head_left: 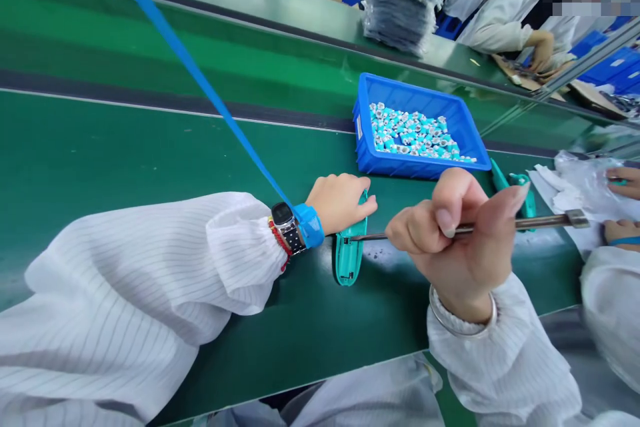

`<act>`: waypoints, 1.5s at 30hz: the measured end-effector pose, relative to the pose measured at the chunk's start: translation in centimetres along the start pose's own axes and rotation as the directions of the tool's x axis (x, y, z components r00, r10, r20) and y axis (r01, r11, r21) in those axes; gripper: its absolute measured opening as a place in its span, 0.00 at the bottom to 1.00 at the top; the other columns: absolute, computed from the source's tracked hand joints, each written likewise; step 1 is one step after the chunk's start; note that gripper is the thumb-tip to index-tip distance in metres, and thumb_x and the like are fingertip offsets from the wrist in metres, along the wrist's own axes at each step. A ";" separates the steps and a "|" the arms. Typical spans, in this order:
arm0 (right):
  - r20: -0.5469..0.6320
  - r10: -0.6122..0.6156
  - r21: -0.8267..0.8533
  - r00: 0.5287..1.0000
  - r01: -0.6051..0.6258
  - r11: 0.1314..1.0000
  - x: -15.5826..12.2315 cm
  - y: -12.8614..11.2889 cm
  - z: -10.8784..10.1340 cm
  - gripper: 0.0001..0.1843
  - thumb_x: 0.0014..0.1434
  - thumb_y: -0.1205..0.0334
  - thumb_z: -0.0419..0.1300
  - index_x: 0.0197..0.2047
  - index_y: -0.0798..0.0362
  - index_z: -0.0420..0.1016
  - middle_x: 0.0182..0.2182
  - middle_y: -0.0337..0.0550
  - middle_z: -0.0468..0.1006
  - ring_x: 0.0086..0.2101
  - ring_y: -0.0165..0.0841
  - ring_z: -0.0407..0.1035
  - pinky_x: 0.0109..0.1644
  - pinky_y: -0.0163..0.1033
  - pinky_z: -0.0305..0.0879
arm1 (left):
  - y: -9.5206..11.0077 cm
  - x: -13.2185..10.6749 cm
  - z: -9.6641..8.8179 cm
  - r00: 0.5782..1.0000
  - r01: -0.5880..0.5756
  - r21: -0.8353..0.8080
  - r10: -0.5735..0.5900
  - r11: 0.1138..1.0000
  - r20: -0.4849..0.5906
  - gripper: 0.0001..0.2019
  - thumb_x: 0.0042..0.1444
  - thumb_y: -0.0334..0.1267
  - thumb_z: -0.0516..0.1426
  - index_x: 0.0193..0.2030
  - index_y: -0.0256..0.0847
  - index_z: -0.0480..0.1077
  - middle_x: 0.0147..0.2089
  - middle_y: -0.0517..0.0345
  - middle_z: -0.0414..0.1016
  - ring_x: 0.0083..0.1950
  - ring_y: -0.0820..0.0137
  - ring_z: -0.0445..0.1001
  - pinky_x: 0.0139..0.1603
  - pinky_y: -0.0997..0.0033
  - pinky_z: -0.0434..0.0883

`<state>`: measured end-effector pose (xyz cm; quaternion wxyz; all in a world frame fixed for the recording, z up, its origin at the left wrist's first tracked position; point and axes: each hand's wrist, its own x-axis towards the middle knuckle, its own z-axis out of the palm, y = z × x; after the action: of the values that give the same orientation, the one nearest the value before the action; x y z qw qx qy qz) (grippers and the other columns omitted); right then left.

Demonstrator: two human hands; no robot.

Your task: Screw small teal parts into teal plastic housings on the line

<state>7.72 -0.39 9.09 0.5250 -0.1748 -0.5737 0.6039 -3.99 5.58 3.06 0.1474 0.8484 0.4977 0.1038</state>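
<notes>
Between both long edges of the worktop, the left hand holds a teal casing; the right hand grips a metal rod, seemingly probing inside; next wants steadiness.

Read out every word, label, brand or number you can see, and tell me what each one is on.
No text is readable.
Watch: face too small and dark.
White sticker on the blue bin of small parts: too small.
Blue wrist strap: any marking too blurred.
Teal casing and metal tool: no legible lettering.
</notes>
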 end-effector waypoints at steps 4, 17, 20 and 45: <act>0.030 -0.014 -0.004 0.999 0.014 1.000 0.3 0.4 0.1 0.21 0.64 0.47 0.40 0.25 0.51 0.55 0.14 0.29 0.40 0.13 0.22 0.37 0.16 0.32 0.39 | 0.1 0.0 -0.2 1.000 0.005 -0.026 -0.005 1.000 0.013 0.16 0.57 0.46 0.44 0.34 0.40 0.69 0.35 0.54 0.74 0.36 0.60 0.73 0.28 0.69 0.59; 0.055 0.032 -0.043 0.998 -0.030 0.999 0.5 -0.2 -0.3 0.23 0.64 0.46 0.39 0.23 0.51 0.54 0.14 0.29 0.41 0.13 0.23 0.38 0.16 0.32 0.40 | 0.2 -0.1 0.1 1.000 -0.008 -0.013 0.008 1.000 -0.006 0.16 0.57 0.46 0.44 0.34 0.40 0.69 0.36 0.53 0.74 0.36 0.59 0.74 0.28 0.68 0.60; 0.075 0.045 -0.051 0.996 -0.042 0.998 0.6 0.1 -0.2 0.23 0.65 0.47 0.39 0.23 0.51 0.54 0.13 0.29 0.41 0.13 0.23 0.38 0.16 0.33 0.40 | 0.2 0.0 0.1 1.000 -0.005 -0.027 0.005 1.000 -0.006 0.17 0.57 0.47 0.44 0.34 0.40 0.69 0.36 0.53 0.74 0.36 0.59 0.73 0.29 0.67 0.60; -0.234 -0.079 -0.158 0.969 0.042 0.986 1.1 2.0 3.3 0.30 0.59 0.46 0.51 0.17 0.53 0.41 0.12 0.29 0.39 0.13 0.21 0.35 0.17 0.33 0.34 | 0.6 -0.1 0.0 0.999 -0.038 -0.128 0.040 0.991 0.011 0.17 0.59 0.48 0.45 0.35 0.37 0.67 0.36 0.47 0.74 0.38 0.56 0.74 0.27 0.66 0.55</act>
<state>3.75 -0.72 8.71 0.5936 -0.2682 -0.5558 0.5165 -3.56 5.23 3.24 0.2025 0.8476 0.4722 0.1326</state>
